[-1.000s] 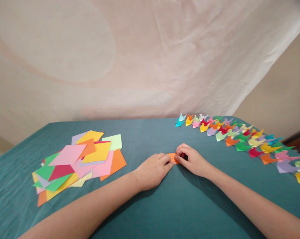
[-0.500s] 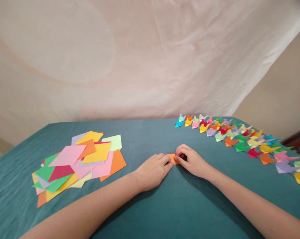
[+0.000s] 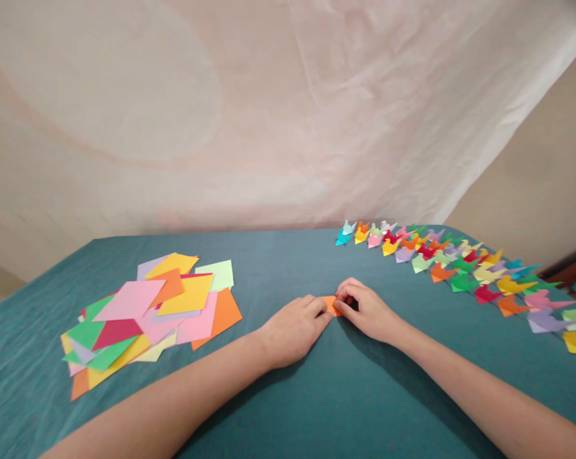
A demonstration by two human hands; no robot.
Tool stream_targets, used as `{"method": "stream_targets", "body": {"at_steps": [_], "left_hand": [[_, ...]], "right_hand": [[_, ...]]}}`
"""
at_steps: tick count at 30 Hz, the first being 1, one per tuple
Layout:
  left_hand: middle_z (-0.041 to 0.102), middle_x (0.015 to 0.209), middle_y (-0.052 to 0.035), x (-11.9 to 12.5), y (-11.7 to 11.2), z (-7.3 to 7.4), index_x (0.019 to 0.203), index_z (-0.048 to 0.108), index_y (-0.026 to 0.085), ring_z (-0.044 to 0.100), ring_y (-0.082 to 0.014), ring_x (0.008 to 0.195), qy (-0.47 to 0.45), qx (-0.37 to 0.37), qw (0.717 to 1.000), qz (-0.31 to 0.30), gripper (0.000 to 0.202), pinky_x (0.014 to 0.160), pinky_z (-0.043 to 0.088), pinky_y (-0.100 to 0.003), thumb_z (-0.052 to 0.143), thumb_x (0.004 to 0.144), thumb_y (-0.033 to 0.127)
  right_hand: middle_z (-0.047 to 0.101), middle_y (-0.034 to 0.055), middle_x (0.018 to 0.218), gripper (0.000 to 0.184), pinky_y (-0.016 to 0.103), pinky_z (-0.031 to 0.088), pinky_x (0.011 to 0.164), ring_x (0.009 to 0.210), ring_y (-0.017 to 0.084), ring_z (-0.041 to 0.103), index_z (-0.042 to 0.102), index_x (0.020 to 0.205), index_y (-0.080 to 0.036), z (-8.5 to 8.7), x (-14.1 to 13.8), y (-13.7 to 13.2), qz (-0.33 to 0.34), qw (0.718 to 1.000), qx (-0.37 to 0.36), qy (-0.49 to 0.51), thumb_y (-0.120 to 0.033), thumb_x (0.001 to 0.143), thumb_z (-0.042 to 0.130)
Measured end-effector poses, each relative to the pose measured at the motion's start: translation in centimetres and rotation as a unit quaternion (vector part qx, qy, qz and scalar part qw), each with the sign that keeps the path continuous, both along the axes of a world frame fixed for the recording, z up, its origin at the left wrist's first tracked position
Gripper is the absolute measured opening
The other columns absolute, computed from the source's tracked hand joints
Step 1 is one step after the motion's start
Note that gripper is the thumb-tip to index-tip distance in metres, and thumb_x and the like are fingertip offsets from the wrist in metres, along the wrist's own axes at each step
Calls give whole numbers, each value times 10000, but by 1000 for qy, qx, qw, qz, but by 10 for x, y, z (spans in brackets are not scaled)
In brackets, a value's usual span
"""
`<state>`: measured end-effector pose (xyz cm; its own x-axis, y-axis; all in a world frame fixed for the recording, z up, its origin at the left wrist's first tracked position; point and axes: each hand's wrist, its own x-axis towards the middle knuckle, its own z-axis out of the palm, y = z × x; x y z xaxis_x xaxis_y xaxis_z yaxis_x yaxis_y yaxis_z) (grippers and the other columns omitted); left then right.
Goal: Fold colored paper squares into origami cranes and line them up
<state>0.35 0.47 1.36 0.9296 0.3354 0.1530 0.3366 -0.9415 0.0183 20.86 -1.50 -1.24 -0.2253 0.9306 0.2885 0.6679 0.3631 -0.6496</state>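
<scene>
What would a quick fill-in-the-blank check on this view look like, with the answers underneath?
1. The left hand and right hand have their fingertips at a small piece of paper coloured ____.
2. The pile of loose sheets lies on the person's ____ side.
3. The hand nearer the folded paper birds is the ____ one.
4. Among those birds, the piece closest to the camera, at the picture's right edge, is ____.

Missing words: orange; left; right; yellow.
</scene>
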Motion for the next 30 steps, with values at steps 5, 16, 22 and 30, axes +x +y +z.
{"method": "stream_targets", "body": {"at_steps": [5,16,22,30], "left_hand": [[530,1039,-97,0,0,2,1132,499,127,492,-193,921,7,-6,1000,1,260,838,436,-310,398,892,138],[532,1037,-94,1,0,1,1126,506,122,489,-193,923,3,-6,1000,3,255,840,432,-304,406,892,142],[533,1036,-94,1,1,0,1128,505,137,491,-194,927,0,-12,1000,3,259,848,431,-312,409,887,135],[514,1100,-98,0,1,-1,1170,482,152,481,-199,986,-18,-27,999,4,282,883,420,-335,403,900,164]], "right_hand": [[545,28,834,103,269,439,616,673,134,532,540,719,-190,-1,-1,0,-2,1000,2,-2,-135,800,510],[540,30,828,99,273,447,621,681,136,535,532,719,-190,-1,-1,0,-3,1000,-1,-6,-157,807,502],[543,29,828,88,273,440,607,668,135,532,534,722,-188,-2,0,1,-2,1000,2,-5,-151,797,511],[546,25,826,79,271,431,607,671,134,529,538,730,-191,-4,-1,1,-6,1000,4,-13,-158,797,512]]}}
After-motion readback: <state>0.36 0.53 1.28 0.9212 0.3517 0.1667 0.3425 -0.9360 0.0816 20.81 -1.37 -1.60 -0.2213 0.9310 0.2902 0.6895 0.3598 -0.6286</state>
